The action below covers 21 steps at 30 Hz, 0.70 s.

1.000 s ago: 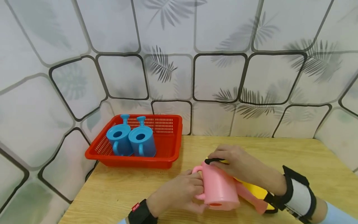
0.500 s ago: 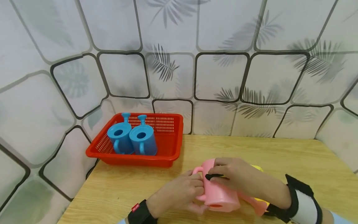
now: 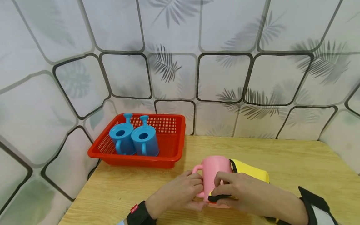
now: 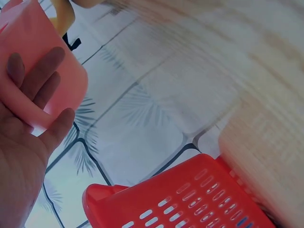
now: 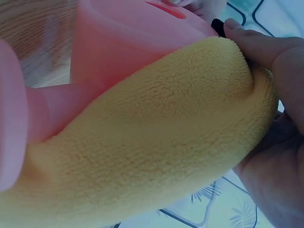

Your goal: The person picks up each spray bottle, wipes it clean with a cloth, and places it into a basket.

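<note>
A pink watering can [image 3: 215,168] lies on its side at the front of the wooden table in the head view. My left hand [image 3: 184,191] grips its handle, and in the left wrist view the fingers [image 4: 45,78] curl round that handle. With my right hand [image 3: 243,190] I pinch a yellow cloth [image 3: 250,169] with a black edge, held against the can near its opening end. Fuzzy pile shows on the cloth [image 5: 156,123] in the right wrist view, where it drapes over part of the can's spout [image 5: 61,107]. In the head view my right hand and forearm hide the spout.
A red plastic basket [image 3: 135,161] stands at the back left of the table. Two blue watering cans, a left one [image 3: 122,145] and a right one [image 3: 148,147], stand in its left half. A patterned curtain-like wall [image 3: 174,78] borders the table behind.
My right hand has moved with the cloth from the can's far end down along its side to the near end. The left hand stays on the handle.
</note>
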### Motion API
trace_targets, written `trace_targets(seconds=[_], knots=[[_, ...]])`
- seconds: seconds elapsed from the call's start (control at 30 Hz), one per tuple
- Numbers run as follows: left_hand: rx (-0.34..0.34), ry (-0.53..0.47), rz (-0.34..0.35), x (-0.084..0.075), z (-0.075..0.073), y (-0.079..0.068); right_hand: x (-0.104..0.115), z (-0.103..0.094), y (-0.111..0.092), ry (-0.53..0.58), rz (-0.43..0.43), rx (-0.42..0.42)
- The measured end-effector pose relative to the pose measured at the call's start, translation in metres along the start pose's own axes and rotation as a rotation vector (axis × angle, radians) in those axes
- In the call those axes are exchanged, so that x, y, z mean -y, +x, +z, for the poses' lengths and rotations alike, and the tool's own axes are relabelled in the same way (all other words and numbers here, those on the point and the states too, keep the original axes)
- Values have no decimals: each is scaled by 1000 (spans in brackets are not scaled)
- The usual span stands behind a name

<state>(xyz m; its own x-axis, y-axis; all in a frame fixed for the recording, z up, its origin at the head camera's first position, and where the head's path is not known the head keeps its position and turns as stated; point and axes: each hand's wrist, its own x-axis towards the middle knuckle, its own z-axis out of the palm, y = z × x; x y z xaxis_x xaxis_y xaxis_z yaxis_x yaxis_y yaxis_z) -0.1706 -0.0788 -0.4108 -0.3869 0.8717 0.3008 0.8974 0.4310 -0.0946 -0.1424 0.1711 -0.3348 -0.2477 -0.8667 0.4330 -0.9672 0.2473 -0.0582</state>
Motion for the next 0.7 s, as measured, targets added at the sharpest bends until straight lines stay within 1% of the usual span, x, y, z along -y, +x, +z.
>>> trace_targets(seconds=[0.07,0.17,0.27,0.37,0.43,0.53,0.6,0.7], knots=[[-5,1,1,-1,1,-1,-1,1,0,5,2,-5],[4,-18,-1,-1,2,-2,-3,2,0,51,24,-5],[32,-95,-6,0,1,-2,-7,3,-1,103,25,-23],[55,-198,-8,1,0,-3,-13,2,-2,161,8,-45],[58,-253,4,1,0,-2,-17,1,-2,203,6,-45],[70,-305,19,-1,-2,-1,-23,1,-3,255,12,-40],[61,-321,32,-2,-3,-1,-28,2,-3,273,21,-40],[70,-379,14,-3,-4,0,-37,5,-5,294,38,-35]])
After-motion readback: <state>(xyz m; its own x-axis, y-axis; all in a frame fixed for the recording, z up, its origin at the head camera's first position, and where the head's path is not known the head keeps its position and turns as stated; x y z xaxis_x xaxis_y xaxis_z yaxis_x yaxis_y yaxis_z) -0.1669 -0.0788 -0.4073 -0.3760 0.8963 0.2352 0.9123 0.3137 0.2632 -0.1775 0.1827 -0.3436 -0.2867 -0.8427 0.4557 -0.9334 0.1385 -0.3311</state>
